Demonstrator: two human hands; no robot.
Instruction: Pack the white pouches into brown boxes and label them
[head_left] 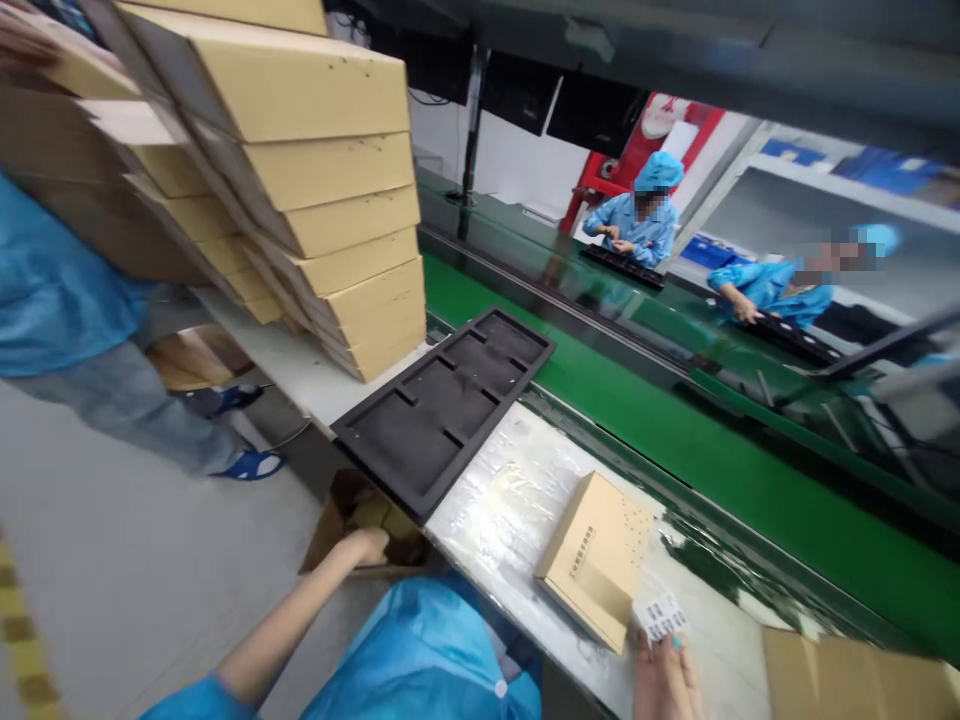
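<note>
My right hand [664,678] is at the bottom edge, over the white worktable [720,650], and pinches a small white barcode label [660,615] between its fingertips. Just left of it a flat brown cardboard box [596,560] lies on the table, its near corner almost touching the label. My left hand [367,546] reaches down below the table edge into an open cardboard carton [337,510] on the floor. Its fingers are hidden inside the carton. A blue sleeve and gown [420,660] cover my arm and body.
A black foam tray [450,410] with several compartments overhangs the table edge. A tall leaning stack of brown boxes [322,200] stands beyond it, beside a person in blue [52,290]. A green conveyor belt [675,440] runs behind; two workers [637,225] sit opposite. More cardboard [855,680] lies at right.
</note>
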